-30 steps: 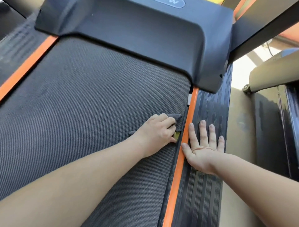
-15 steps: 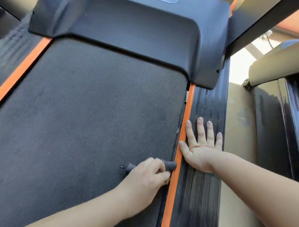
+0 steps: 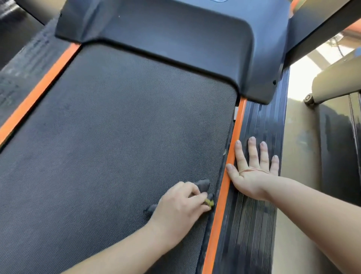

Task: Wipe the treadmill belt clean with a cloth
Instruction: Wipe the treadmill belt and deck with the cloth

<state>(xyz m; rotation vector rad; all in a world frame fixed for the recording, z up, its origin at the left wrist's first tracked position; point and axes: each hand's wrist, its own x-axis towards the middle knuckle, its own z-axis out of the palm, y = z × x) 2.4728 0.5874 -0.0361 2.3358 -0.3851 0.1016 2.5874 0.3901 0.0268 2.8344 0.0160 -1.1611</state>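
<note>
Left hand (image 3: 181,203) grips the grey cloth (image 3: 203,184) on the belt (image 3: 117,137), long axis slanting toward the orange strip (image 3: 232,148); right hand (image 3: 252,176) lies flat, fingers straight, on the side rail (image 3: 259,127)

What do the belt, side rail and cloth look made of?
Belt: likely rubber or PVC, matte, fine dimpled texture. Side rail: black plastic or rubber, lengthwise ribs, slight sheen. Cloth: soft grey fabric, bunched under the left hand; fibre unclear.

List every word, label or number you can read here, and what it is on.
None readable.
Badge on the motor cover: cut off by the frame's top edge.
Yellow tag on the cloth under the left hand: too small to read.
</note>
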